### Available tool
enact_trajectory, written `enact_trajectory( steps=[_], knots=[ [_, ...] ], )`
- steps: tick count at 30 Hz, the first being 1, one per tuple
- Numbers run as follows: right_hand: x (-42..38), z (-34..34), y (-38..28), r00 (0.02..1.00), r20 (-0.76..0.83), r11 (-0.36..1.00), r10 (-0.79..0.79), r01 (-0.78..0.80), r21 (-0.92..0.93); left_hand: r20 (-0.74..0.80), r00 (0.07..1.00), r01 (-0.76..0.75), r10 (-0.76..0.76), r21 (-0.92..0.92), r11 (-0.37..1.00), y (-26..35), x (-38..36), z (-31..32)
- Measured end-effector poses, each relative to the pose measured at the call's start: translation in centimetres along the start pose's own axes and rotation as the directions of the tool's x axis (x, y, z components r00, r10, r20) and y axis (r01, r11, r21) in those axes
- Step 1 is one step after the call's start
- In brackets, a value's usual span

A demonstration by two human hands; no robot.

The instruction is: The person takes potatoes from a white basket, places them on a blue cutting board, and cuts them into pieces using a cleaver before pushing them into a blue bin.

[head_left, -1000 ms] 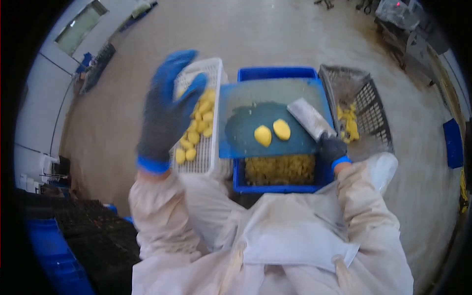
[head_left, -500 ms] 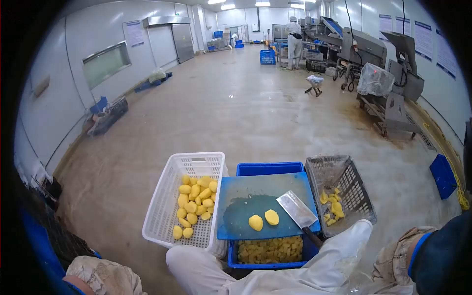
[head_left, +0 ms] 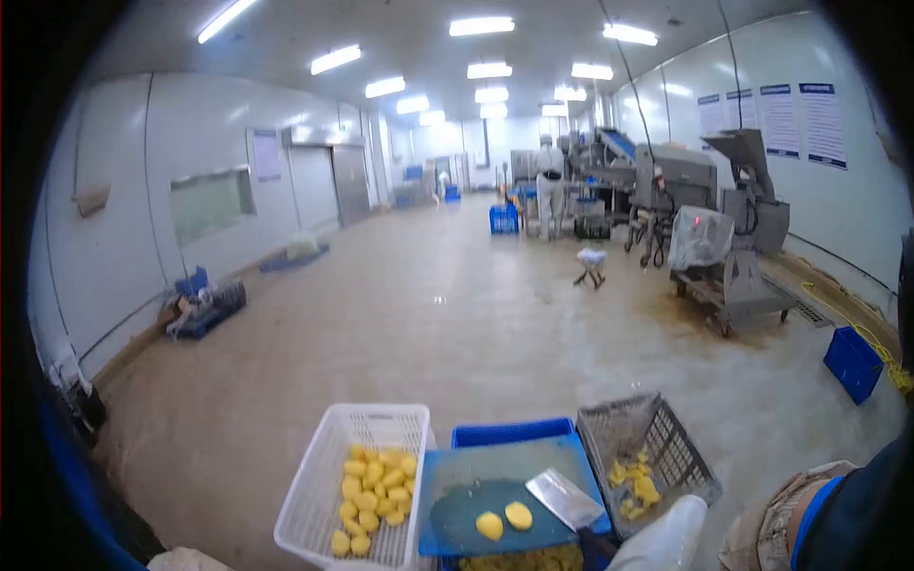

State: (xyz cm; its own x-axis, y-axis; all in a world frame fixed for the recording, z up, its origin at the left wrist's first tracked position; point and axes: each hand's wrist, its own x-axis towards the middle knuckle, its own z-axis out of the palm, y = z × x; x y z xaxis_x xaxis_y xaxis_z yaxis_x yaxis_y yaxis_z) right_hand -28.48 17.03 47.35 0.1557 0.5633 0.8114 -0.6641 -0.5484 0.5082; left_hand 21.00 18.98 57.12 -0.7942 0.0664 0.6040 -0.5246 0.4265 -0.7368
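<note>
Neither of my hands shows; a beige sleeve is at the lower right, and a bit of the other sleeve is at the bottom left. Two yellow peeled potato pieces lie on a blue cutting board. Beside them rests a cleaver, its dark handle toward my white-clad knee. The board lies across a blue crate, with cut yellow chunks below its near edge. Whole peeled potatoes sit in a white basket on the left.
A dark basket with yellow scraps stands right of the board. Farther off are a small stool, wheeled machinery, a blue crate and a person in white. Crates lie by the left wall.
The view has tilted upward, so the baskets and board sit lower in the frame and ceiling lights show. The potato pieces and cleaver keep their places on the board.
</note>
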Motion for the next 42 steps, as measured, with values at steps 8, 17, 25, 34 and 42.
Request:
enact_trajectory(
  steps=[8, 17, 25, 34, 42],
  knots=[
    [2.0, 3.7, 3.3, 0.969, -0.195, 0.989, -0.149, 0.147, -0.022, -0.294, 0.956, 0.053, -0.013, 0.13, 0.99, -1.3, 0.1, 0.2],
    [-1.7, 2.5, 2.2, 0.99, -0.023, 0.989, 0.139, -0.137, 0.055, -0.263, 0.919, 0.246, -0.293, -0.197, 0.949, 1.9, -1.9, 4.4],
    [-2.7, -0.9, 2.2, 0.947, 0.08, 0.95, 0.311, -0.311, -0.003, -0.256, 0.843, 0.33, -0.473, -0.448, 0.831, 4.4, -0.8, 9.4],
    [-1.8, -2.9, 0.9, 0.81, 0.38, 0.893, 0.447, -0.427, -0.139, -0.117, 0.588, 0.448, -0.8, -0.776, 0.443, 12.8, -5.6, 18.9],
    [-6.3, -3.0, -2.3, 0.703, 0.323, 0.77, 0.634, -0.614, -0.174, 0.002, 0.519, 0.491, -0.855, -0.819, 0.297, 15.3, -7.2, 19.1]
  ],
)
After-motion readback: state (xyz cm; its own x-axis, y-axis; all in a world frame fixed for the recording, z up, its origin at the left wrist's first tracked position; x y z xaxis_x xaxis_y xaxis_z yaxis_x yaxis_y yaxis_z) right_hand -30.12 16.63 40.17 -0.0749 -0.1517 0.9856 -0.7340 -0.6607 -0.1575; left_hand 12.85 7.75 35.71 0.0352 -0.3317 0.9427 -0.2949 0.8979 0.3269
